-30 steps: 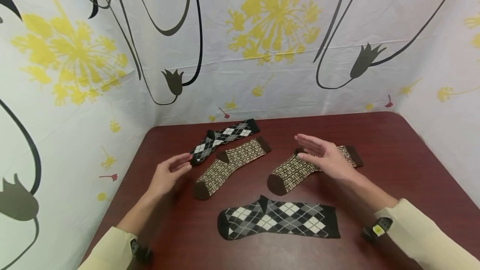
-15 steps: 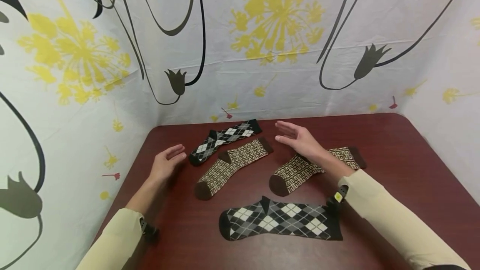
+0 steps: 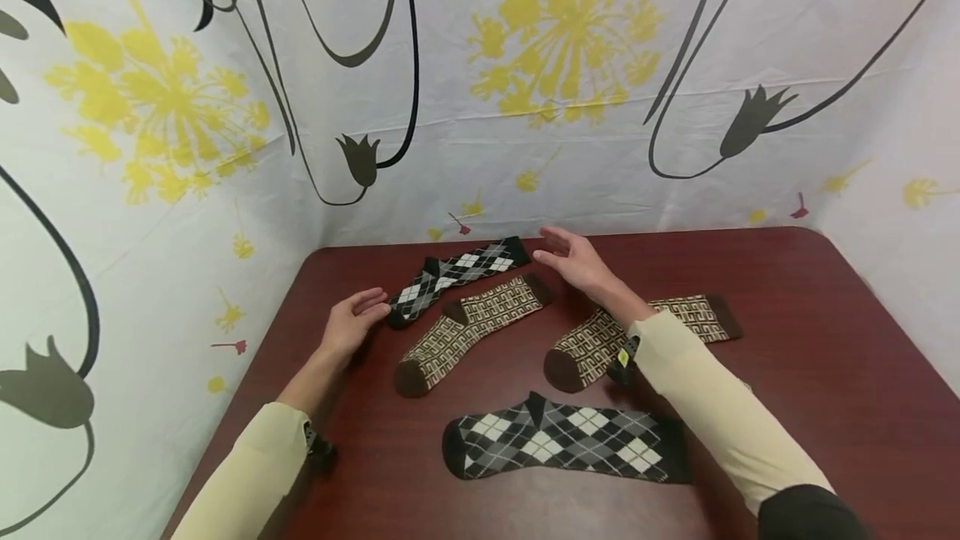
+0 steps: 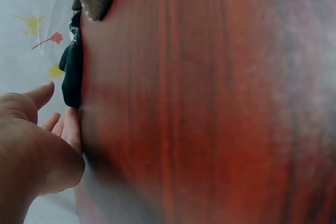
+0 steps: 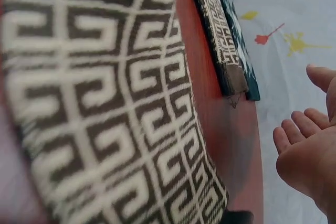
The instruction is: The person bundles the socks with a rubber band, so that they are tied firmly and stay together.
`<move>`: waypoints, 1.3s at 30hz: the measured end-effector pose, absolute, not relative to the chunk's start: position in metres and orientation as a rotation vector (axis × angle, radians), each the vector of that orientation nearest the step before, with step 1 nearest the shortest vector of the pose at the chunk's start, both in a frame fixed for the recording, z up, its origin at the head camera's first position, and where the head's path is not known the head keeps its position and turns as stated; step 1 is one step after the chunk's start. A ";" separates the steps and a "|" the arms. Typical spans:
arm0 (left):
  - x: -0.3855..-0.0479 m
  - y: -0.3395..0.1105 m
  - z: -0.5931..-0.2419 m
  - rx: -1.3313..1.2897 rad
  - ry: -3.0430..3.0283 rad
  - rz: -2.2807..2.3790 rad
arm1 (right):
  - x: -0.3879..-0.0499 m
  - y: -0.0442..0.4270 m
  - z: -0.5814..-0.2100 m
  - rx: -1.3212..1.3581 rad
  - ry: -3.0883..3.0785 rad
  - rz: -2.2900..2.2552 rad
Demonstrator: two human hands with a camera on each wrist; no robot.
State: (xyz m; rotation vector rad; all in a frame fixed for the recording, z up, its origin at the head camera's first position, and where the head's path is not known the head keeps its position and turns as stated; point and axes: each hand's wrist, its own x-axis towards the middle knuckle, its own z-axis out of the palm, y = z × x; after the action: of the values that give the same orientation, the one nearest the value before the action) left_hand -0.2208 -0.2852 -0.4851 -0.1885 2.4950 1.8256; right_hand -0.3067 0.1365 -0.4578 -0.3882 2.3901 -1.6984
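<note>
Far argyle sock [image 3: 459, 270] lies flat near the table's back edge, toe at my left, cuff at my right. Left hand [image 3: 354, 322]: fingers loosely extended, nothing held, tips right at the toe; can't tell if they touch. Right hand [image 3: 577, 263]: fingers spread from thumb, nothing held, just beside the cuff. Left brown sock [image 3: 472, 323] sits just nearer me, alongside. Right brown sock [image 3: 585, 348] is partly under my right sleeve [image 3: 720, 407]. Near argyle sock [image 3: 562, 443] is closest to me. All on the red-brown table [image 3: 847, 357]; flower-print cloth [image 3: 450, 119] behind.
</note>
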 end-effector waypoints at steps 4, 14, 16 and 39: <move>-0.222 -0.283 -0.489 -0.194 2.508 1.830 | -0.315 0.129 -0.462 -0.357 2.382 -1.722; -0.223 -0.279 -0.495 -0.176 2.598 1.769 | -0.335 0.118 -0.474 -0.369 2.360 -1.749; -0.223 -0.278 -0.496 -0.163 2.605 1.757 | -0.338 0.117 -0.475 -0.375 2.365 -1.758; -0.225 -0.282 -0.490 -0.181 2.637 1.720 | -0.356 0.097 -0.488 -0.415 2.444 -1.588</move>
State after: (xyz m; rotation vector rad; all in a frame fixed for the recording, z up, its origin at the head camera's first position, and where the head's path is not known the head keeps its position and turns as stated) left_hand -0.2250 -0.2815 -0.4902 -0.1807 2.6374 1.7202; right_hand -0.3556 0.0973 -0.4882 -0.4147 2.4444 -1.5881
